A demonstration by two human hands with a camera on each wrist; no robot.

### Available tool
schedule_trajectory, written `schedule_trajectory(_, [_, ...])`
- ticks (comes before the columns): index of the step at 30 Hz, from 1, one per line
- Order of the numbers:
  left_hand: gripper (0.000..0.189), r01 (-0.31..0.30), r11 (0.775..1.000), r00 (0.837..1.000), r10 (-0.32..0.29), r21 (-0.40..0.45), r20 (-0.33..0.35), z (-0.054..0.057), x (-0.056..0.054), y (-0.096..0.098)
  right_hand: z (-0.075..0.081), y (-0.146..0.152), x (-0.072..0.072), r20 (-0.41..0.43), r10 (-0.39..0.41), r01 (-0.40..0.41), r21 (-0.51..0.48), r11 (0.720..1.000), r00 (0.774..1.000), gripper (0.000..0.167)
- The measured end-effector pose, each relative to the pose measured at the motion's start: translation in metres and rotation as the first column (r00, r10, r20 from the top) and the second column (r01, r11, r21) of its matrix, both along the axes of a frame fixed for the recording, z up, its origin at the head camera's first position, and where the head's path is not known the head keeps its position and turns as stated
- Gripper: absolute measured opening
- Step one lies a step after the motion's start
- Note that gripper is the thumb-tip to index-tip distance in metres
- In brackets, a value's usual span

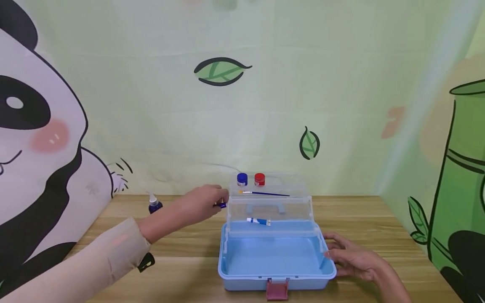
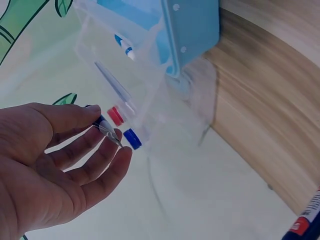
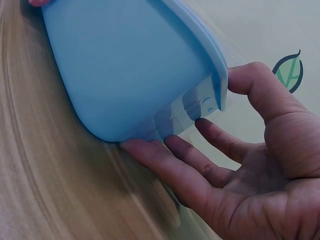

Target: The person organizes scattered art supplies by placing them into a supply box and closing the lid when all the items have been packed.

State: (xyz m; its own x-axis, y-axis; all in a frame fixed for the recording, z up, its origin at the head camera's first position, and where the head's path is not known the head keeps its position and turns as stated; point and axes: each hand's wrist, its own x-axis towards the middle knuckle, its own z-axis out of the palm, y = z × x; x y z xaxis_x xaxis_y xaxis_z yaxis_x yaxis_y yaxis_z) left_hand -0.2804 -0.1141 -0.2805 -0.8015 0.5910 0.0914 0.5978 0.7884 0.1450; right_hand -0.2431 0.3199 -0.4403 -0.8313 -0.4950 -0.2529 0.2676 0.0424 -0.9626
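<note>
A light blue storage box (image 1: 276, 283) with a pink latch (image 1: 277, 290) stands open on the wooden table, clear tiers raised at its back. My left hand (image 1: 202, 202) is beside the tiers' left edge. Its thumb and fingers pinch a small dark blue and silver piece (image 2: 106, 127), whose kind I cannot tell. On the tiers are a blue paint jar (image 1: 242, 180), a red paint jar (image 1: 259, 180), a paintbrush (image 1: 269, 194) and a blue-and-white paint tube (image 1: 259, 221). My right hand (image 1: 354, 257) grips the box's right side, thumb at the rim and fingers against the outer wall.
A dark blue bottle (image 1: 154, 206) with a pale nozzle stands behind my left forearm. A dark object (image 1: 146, 262) shows partly below that sleeve. Behind the wooden tabletop (image 1: 182, 275) hangs a printed backdrop (image 1: 159, 105) with a panda, leaves and bamboo.
</note>
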Motion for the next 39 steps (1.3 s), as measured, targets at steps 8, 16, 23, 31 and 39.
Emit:
schedule_trajectory(8, [0.024,-0.029,0.998,0.999,0.03,-0.057,0.016,0.009,-0.002,0.019,0.0,0.002,-0.001,-0.009,0.003,-0.003,0.019,1.0,1.0,0.075])
schedule_trajectory(16, [0.028,-0.038,0.992,0.999,0.036,-0.118,-0.022,0.008,-0.01,0.031,-0.003,-0.001,0.0,-0.019,0.005,-0.005,0.01,1.0,1.0,0.073])
schedule_trajectory(23, [0.03,-0.041,0.994,0.999,0.04,-0.105,-0.01,0.008,-0.011,0.04,-0.002,0.0,0.002,-0.013,0.001,-0.001,0.013,1.0,1.0,0.076])
schedule_trajectory(31, [0.03,-0.047,0.992,0.997,0.04,-0.118,-0.06,0.008,-0.01,0.044,0.001,-0.001,-0.001,-0.001,0.005,-0.005,0.006,1.0,1.0,0.075])
schedule_trajectory(39, [0.024,-0.033,0.985,0.993,0.013,-0.169,-0.119,0.012,-0.015,0.056,0.0,0.001,-0.001,0.005,0.013,-0.013,-0.011,1.0,1.0,0.075])
